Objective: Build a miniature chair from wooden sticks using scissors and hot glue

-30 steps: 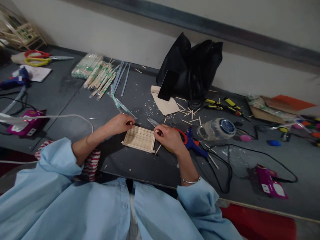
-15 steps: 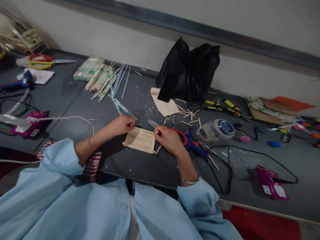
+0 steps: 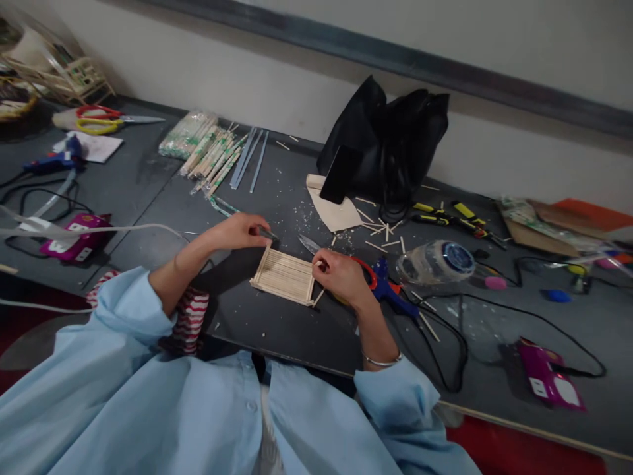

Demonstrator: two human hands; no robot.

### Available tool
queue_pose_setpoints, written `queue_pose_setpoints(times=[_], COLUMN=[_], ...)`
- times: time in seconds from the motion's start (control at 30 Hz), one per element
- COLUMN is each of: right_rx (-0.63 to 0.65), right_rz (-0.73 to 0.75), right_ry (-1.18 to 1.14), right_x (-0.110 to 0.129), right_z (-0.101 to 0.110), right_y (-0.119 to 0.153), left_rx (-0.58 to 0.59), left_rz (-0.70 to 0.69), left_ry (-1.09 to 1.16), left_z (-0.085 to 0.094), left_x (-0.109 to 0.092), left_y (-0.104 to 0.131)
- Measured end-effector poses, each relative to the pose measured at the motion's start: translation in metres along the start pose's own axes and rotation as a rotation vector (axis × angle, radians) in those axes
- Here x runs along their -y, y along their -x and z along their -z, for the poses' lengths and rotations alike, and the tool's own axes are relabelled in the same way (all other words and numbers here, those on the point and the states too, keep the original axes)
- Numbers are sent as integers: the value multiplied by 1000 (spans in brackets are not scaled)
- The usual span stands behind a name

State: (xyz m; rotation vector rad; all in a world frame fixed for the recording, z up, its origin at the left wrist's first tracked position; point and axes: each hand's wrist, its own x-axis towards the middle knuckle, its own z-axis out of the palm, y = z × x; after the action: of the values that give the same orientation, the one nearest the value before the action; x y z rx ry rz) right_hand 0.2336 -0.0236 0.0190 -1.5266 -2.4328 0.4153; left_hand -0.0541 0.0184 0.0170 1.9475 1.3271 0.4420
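Observation:
A small rectangular tray of pale wooden sticks (image 3: 284, 277) lies on the dark table in front of me, with a raised rim of sticks. Just off its far left corner is my left hand (image 3: 242, 231), thumb and fingers parted, holding nothing I can see. My right hand (image 3: 341, 274) pinches the far right corner of the tray, its fingers covering that corner. Beyond the right hand, a pair of scissors (image 3: 309, 244) points its blades left, the red handle partly hidden. Beside that hand lies a blue glue gun (image 3: 393, 290).
Bundled wrapped sticks (image 3: 212, 158) and grey strips (image 3: 247, 161) lie at the back left. A black bag (image 3: 395, 138) with a phone (image 3: 341, 173) leaning on it stands behind. To the right are a plastic jar (image 3: 435, 262), cutters (image 3: 459, 221) and black cable (image 3: 459, 356).
My left hand has let go of the tray's far left corner and its fingers have spread. My right hand keeps its pinch. The whole view has shifted slightly.

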Motion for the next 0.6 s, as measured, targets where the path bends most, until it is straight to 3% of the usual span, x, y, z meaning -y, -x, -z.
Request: queue_pose_setpoints(times=[0.13, 0.27, 0.37, 0.47, 0.6], right_rx=[-30, -148, -227, -264, -283], right_rz=[1, -34, -42, -50, -54], right_ry=[-42, -62, -63, -79, -102], right_x=[1, 1, -2, -4, -5], right_z=[3, 3, 1, 0, -1], right_y=[0, -1, -3, -4, -5], left_rx=[-456, -700, -745, -670, -592], left_rz=[91, 295, 418, 553, 627], left_ry=[-54, -267, -332, -441, -491], left_z=[16, 33, 41, 44, 45], left_x=[23, 46, 56, 59, 54], left_y=[-12, -20, -20, -18, -16])
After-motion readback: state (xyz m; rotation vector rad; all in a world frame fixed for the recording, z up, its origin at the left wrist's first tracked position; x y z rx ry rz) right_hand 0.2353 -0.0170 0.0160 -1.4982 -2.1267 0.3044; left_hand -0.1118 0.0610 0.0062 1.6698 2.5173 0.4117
